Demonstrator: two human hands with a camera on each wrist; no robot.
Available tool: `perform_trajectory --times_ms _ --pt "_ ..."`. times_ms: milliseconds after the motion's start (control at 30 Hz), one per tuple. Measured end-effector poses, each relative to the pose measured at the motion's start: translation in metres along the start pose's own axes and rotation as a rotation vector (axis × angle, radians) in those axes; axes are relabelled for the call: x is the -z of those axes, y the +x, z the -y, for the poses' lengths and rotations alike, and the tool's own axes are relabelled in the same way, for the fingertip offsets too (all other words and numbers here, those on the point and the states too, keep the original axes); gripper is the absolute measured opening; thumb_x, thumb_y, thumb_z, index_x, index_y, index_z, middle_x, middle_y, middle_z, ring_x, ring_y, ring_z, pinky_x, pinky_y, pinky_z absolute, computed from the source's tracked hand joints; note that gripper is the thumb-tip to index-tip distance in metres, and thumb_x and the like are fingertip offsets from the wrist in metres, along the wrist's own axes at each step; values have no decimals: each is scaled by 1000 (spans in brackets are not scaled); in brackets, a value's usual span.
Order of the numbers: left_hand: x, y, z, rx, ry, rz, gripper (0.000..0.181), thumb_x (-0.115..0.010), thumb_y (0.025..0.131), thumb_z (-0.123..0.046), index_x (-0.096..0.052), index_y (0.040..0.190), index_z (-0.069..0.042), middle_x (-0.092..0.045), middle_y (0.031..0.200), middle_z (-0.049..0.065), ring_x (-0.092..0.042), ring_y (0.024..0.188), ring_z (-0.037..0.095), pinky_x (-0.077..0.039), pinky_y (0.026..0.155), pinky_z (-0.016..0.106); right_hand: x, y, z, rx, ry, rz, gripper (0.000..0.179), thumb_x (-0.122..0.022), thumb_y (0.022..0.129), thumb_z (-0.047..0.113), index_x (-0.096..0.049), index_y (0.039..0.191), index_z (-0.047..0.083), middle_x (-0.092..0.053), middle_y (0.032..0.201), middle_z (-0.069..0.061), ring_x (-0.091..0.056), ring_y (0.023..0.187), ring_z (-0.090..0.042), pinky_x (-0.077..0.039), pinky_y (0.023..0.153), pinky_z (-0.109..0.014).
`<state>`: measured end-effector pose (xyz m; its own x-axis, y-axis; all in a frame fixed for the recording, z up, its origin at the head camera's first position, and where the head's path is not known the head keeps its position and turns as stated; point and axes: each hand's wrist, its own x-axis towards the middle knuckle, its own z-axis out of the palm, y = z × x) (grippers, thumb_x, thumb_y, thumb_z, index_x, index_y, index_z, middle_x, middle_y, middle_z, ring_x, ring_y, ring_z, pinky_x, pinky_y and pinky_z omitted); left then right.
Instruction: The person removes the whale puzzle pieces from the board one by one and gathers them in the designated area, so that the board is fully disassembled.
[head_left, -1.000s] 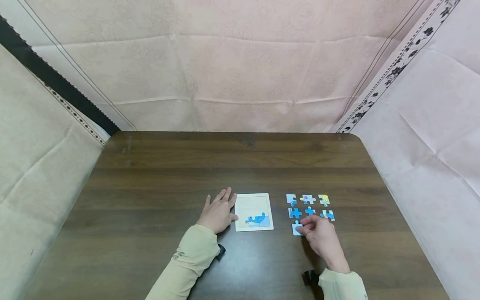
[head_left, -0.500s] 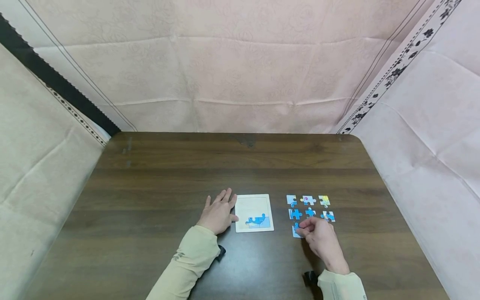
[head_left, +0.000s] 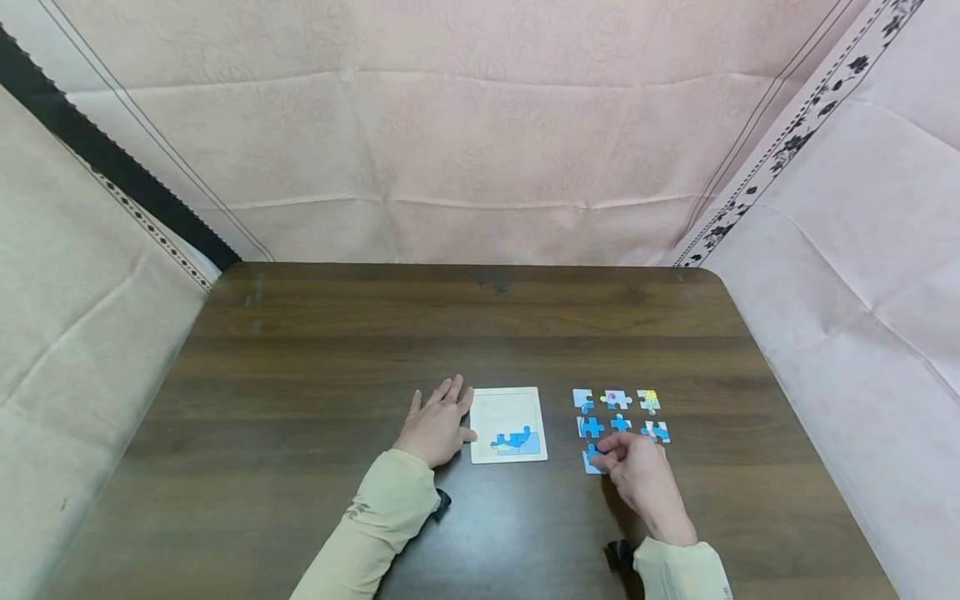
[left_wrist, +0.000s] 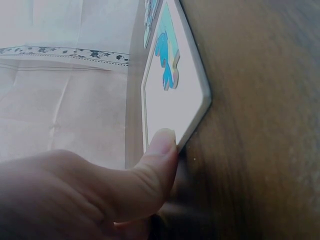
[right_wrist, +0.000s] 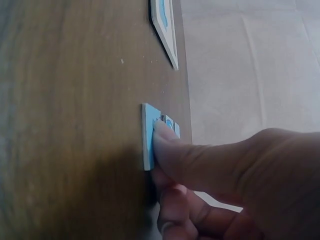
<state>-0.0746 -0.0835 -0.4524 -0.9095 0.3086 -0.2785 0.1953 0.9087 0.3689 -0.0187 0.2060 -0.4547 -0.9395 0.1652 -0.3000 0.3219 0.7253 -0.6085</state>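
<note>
A square white puzzle board (head_left: 502,408), with several joined blue pieces (head_left: 516,441) in its lower right part, lies flat on the table. My left hand (head_left: 435,429) rests along its left edge, fingers spread, and the thumb presses on the rim, as the left wrist view shows. To the right, my right hand (head_left: 641,475) pinches a light-blue puzzle piece (right_wrist: 149,135) at the near left of the loose group. Its thumb covers part of the piece's face; the other fingers curl beneath the thumb.
Several loose puzzle pieces (head_left: 617,400) lie in rows just beyond the right hand, one with a yellow patch (head_left: 648,398). The brown wooden table (head_left: 337,358) ends at a pale cloth backdrop (head_left: 480,167). Both sleeves (head_left: 378,504) are light-coloured.
The puzzle piece at the right hand looks deeper blue than a second ago and has shifted very slightly under the fingers. The left hand and board have stayed put.
</note>
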Motion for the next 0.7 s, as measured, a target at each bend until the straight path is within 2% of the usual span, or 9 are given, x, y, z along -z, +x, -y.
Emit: perform_trajectory --times_ms 333,700 --pt "1 0 -1 -4 2 -3 71 -70 89 -34 -39 149 -11 -23 159 10 -19 146 28 -15 112 62 5 1 -1 -23 28 46 10 -75 85 10 -71 92 5 -62 77 -3 -54 68 -18 -46 57 -29" --pt "-1 0 0 9 2 -1 72 -71 89 -34 -39 150 -11 -23 159 10 -19 147 27 -14 112 63 5 4 -5 -13 29 44 11 -77 84 15 -72 90 7 -64 76 0 -55 67 -17 -46 59 -30"
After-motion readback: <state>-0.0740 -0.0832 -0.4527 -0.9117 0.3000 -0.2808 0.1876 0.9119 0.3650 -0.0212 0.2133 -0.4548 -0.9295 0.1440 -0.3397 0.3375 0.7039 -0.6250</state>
